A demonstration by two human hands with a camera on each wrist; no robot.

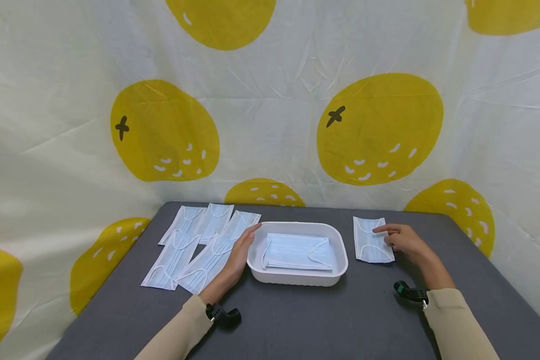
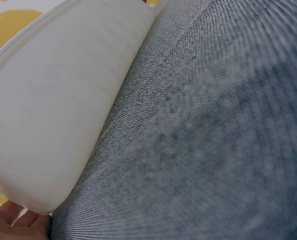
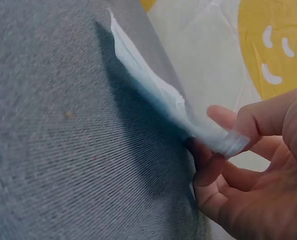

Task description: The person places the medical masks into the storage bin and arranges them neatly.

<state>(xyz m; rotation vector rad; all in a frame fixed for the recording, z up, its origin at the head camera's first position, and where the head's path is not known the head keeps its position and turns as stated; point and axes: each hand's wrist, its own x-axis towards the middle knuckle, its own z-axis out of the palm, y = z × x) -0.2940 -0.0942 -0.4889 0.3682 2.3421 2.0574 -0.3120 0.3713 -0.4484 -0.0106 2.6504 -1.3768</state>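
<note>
A white plastic tub [image 1: 297,278] stands on the table, with a pale blue face mask [image 1: 290,250] lying inside; whether more masks lie under it cannot be made out. Along the tub's left wall rests my left hand [image 1: 237,256], its fingers extended. The left wrist view shows its fingertips against the tub's outer side. To the right of the tub, my right hand [image 1: 407,241] pinches the right edge of another face mask [image 1: 368,240] between thumb and fingers. That mask [image 3: 148,82] is tilted in the right wrist view, its near edge lifted off the table.
Several more face masks [image 1: 164,270] lie spread and overlapping on the dark grey table [image 1: 297,325], left of the tub. A pale curtain [image 1: 270,135] with yellow fruit prints hangs behind the table's far edge. Each wrist carries a black strap-on device [image 1: 225,316].
</note>
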